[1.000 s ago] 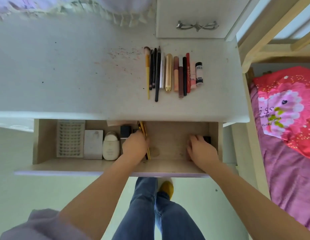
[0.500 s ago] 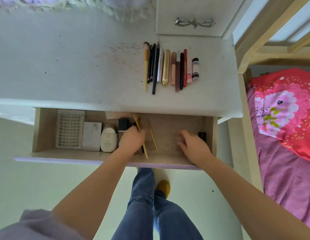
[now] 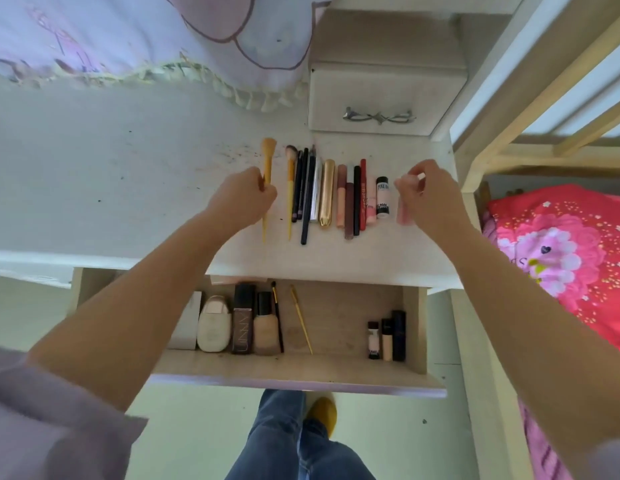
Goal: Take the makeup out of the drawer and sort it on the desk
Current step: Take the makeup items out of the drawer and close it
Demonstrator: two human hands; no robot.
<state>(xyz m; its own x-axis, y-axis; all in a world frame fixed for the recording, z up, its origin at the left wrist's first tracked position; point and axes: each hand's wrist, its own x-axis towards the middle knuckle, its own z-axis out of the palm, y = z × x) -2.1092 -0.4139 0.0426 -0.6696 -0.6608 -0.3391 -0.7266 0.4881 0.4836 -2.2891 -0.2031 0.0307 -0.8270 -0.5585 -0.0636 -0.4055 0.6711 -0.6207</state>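
Observation:
A row of brushes, pencils and tubes (image 3: 327, 192) lies on the white desk (image 3: 128, 188). My left hand (image 3: 244, 199) grips a yellow makeup brush (image 3: 267, 174) at the left end of that row, bristles pointing away from me. My right hand (image 3: 428, 192) pinches a small pink tube (image 3: 403, 209) just right of the row's last bottle. Below the desk edge the open drawer (image 3: 301, 370) holds a white compact, a dark box, a foundation bottle (image 3: 265, 323), two thin brushes (image 3: 301, 318) and three small tubes (image 3: 386, 336) at its right end.
A small closed drawer unit with a metal handle (image 3: 379, 116) stands at the desk's back right. Lilac fringed fabric (image 3: 145, 39) hangs over the back left. A wooden bed frame (image 3: 530, 133) and red flowered bedding (image 3: 571, 254) lie to the right. My legs stand under the drawer.
Both hands have risen out of the drawer to the desk top. The left one carries a yellow brush, the right one a pink tube. The camera tilted so more of the desk shows.

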